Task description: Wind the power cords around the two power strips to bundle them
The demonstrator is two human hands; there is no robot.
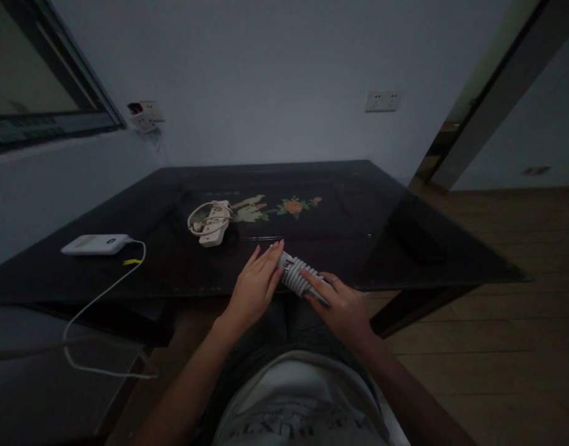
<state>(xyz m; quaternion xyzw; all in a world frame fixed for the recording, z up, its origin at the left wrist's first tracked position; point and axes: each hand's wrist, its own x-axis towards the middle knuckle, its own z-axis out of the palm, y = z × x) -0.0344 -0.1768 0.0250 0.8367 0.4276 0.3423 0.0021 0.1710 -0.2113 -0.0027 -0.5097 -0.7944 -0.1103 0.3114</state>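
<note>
A white power strip [290, 270] with its cord wound around it in tight coils is held between my hands, tilted, just over the table's front edge. My left hand [256, 280] is closed around its upper left end, fingers long and together, thumb on the near side. At the lower right end, my right hand [344, 305] grips the strip, fingers lying along the coils. The hands partly cover both ends of the strip. Beyond my left hand, a second white power strip [214, 232] lies on the table with its cord looped loosely over it.
The dark glossy table [340, 186] has a bird and flower picture on its top. To the left lies a white flat device [98, 244], its cable [87, 314] hanging over the front edge beside a yellow tag [132, 262]. Wall sockets [383, 101] sit behind the table.
</note>
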